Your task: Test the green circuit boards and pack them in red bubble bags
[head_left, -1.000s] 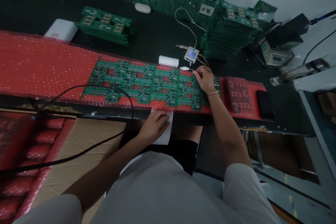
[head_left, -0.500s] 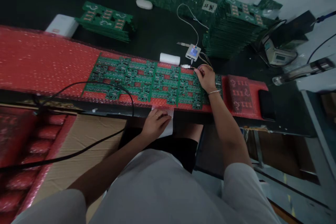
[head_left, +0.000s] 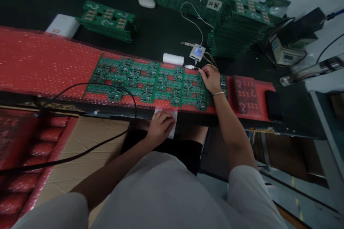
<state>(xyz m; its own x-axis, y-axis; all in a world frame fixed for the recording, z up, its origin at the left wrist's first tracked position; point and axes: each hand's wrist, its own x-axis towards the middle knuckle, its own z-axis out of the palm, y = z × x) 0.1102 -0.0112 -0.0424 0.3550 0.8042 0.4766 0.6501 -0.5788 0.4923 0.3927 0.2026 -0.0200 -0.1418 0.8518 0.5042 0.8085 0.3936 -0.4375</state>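
Observation:
A row of green circuit board panels (head_left: 150,83) lies on red bubble wrap (head_left: 45,62) along the bench. My right hand (head_left: 212,78) rests on the right end of the panels, fingers pinched on a thin wired probe whose leads run to a small white tester (head_left: 197,52) with a lit blue screen. My left hand (head_left: 160,127) sits at the bench's front edge, fingers curled onto a strip of white paper labels (head_left: 172,123) that hangs over the edge.
Stacks of green boards stand at the back left (head_left: 107,19) and back right (head_left: 236,28). A white roll (head_left: 173,58) lies behind the panels. A black phone (head_left: 273,105) and a wrapped board (head_left: 245,94) lie to the right. A black cable (head_left: 107,139) crosses the left.
The view has shifted slightly. My left hand has moved a little up toward the bench edge on the paper strip. My right hand stays on the panels.

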